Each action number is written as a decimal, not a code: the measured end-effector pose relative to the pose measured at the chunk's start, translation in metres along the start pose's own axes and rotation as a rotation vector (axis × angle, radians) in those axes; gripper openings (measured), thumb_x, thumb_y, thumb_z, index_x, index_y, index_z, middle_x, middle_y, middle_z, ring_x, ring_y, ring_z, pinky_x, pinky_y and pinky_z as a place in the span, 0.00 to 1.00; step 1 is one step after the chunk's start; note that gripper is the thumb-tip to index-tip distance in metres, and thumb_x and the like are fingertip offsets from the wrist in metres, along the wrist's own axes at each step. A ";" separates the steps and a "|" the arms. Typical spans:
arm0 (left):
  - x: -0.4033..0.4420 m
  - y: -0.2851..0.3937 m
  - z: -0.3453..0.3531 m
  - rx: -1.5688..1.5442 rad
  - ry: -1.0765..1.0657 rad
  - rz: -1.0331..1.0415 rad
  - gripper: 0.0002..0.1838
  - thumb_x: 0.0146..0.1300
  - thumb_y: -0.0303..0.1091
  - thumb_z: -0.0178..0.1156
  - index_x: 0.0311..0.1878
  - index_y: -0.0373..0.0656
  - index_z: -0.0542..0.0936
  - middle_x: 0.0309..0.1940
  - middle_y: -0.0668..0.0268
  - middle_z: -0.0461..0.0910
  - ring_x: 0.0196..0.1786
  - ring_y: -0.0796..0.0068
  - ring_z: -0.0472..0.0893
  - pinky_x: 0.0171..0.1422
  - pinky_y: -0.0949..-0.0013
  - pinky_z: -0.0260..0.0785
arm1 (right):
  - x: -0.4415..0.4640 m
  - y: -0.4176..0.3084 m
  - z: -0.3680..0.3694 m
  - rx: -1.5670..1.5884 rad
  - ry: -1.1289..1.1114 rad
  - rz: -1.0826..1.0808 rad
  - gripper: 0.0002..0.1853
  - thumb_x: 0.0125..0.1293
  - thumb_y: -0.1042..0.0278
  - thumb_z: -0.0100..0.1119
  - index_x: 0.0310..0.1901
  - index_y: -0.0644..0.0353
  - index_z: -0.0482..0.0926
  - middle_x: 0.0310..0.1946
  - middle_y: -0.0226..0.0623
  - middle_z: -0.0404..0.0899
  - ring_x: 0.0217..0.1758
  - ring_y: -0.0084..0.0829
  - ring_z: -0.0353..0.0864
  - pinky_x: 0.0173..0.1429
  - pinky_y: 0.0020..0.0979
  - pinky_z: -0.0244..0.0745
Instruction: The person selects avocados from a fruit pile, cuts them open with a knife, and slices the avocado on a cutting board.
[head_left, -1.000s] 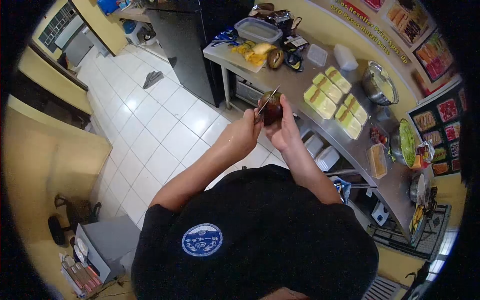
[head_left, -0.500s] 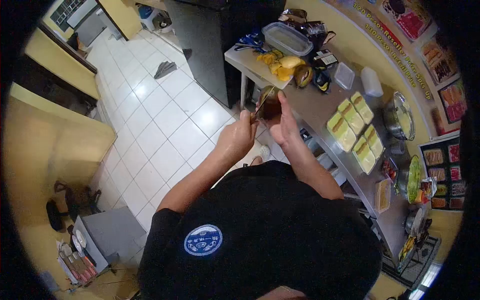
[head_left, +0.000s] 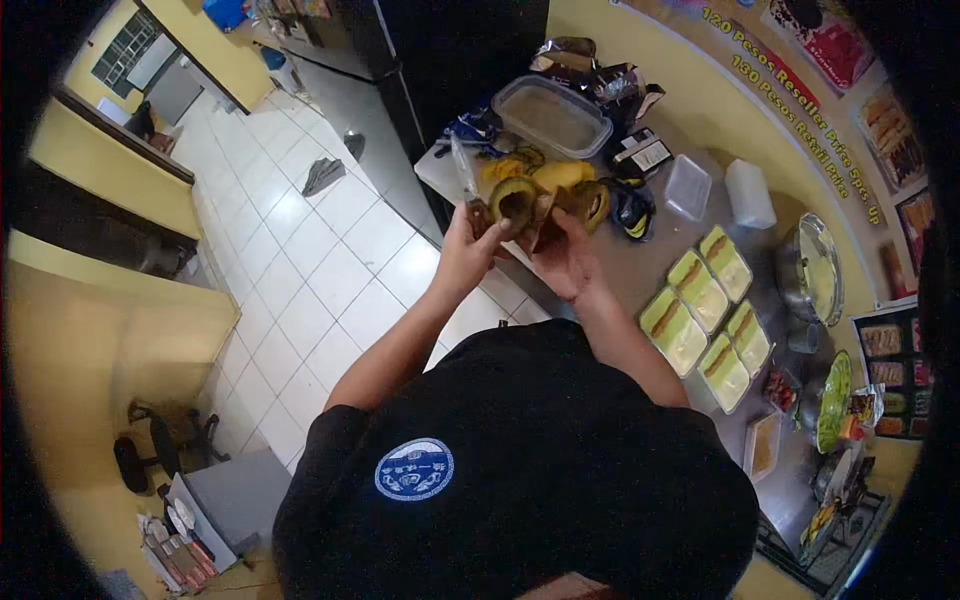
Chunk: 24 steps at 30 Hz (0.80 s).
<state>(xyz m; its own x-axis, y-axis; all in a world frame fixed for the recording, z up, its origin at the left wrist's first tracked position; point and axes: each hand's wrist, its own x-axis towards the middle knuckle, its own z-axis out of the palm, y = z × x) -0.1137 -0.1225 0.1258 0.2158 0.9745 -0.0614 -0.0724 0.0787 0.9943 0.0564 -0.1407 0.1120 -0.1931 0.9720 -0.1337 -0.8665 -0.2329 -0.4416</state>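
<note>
Above the near edge of the worktop, my left hand (head_left: 466, 252) is closed around a knife (head_left: 463, 168), blade pointing up, with fingers also against a halved avocado (head_left: 515, 202). The cut half shows a round hollow facing up. My right hand (head_left: 565, 258) grips a dark-skinned avocado piece (head_left: 543, 222) close beside it. Yellow peels and fruit pieces (head_left: 563, 177) lie just beyond both hands on a white board (head_left: 437, 172). Another hollowed dark skin (head_left: 597, 203) is behind my right fingers, partly covered.
On the steel worktop (head_left: 650, 262) are an open plastic tub (head_left: 552, 117), crumpled packs (head_left: 570, 57), a lidded container (head_left: 686, 187), several filled dessert trays (head_left: 703, 290), a metal bowl (head_left: 812, 268) and a green bowl (head_left: 832, 400). A fridge (head_left: 345, 60) stands left of it.
The dark avocado, earlier whole-looking with the blade against it, is now in separated pieces. Both hands have moved up toward the board, and the knife now points up beside my left hand.
</note>
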 end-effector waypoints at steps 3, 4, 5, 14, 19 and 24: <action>0.028 -0.003 0.004 -0.167 -0.022 -0.066 0.15 0.69 0.34 0.59 0.52 0.42 0.66 0.34 0.64 0.77 0.22 0.77 0.77 0.21 0.76 0.66 | 0.004 -0.023 -0.014 0.189 -0.035 0.023 0.28 0.69 0.55 0.56 0.67 0.56 0.67 0.67 0.44 0.68 0.71 0.42 0.65 0.77 0.49 0.55; 0.036 -0.003 0.004 -0.223 -0.046 -0.090 0.13 0.70 0.34 0.58 0.51 0.44 0.65 0.33 0.64 0.76 0.23 0.75 0.76 0.21 0.74 0.65 | 0.007 -0.030 -0.017 0.179 -0.060 0.006 0.29 0.69 0.53 0.55 0.69 0.55 0.65 0.69 0.45 0.65 0.73 0.43 0.63 0.77 0.50 0.53; 0.043 -0.001 0.002 -0.202 -0.062 -0.168 0.13 0.70 0.33 0.58 0.50 0.44 0.65 0.33 0.62 0.76 0.21 0.72 0.76 0.21 0.73 0.65 | 0.008 -0.033 -0.022 0.109 -0.089 -0.027 0.31 0.69 0.50 0.53 0.70 0.55 0.63 0.70 0.45 0.63 0.74 0.45 0.61 0.78 0.51 0.52; 0.102 0.013 0.000 -0.076 -0.235 -0.223 0.16 0.67 0.35 0.63 0.46 0.42 0.64 0.31 0.65 0.74 0.19 0.76 0.75 0.20 0.73 0.69 | 0.028 -0.031 -0.056 0.069 -0.035 -0.110 0.34 0.68 0.45 0.54 0.71 0.53 0.62 0.69 0.41 0.66 0.72 0.41 0.65 0.74 0.52 0.56; 0.135 0.010 -0.021 -0.012 -0.312 -0.161 0.17 0.66 0.34 0.63 0.49 0.42 0.65 0.33 0.65 0.74 0.24 0.77 0.75 0.24 0.72 0.74 | 0.057 -0.015 -0.018 -0.070 0.122 -0.272 0.33 0.69 0.46 0.52 0.70 0.54 0.63 0.65 0.39 0.70 0.69 0.39 0.67 0.71 0.51 0.60; 0.151 0.018 -0.042 0.008 -0.373 -0.158 0.14 0.66 0.32 0.63 0.46 0.42 0.67 0.35 0.67 0.74 0.32 0.77 0.77 0.28 0.71 0.77 | 0.076 0.002 -0.010 -0.131 0.142 -0.354 0.32 0.68 0.42 0.51 0.67 0.53 0.66 0.59 0.38 0.74 0.63 0.37 0.71 0.68 0.47 0.62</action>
<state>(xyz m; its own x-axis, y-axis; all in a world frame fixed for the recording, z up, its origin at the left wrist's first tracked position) -0.1237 0.0351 0.1312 0.5625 0.8071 -0.1793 -0.0026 0.2186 0.9758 0.0447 -0.0679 0.0918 0.1799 0.9811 -0.0706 -0.8002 0.1043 -0.5905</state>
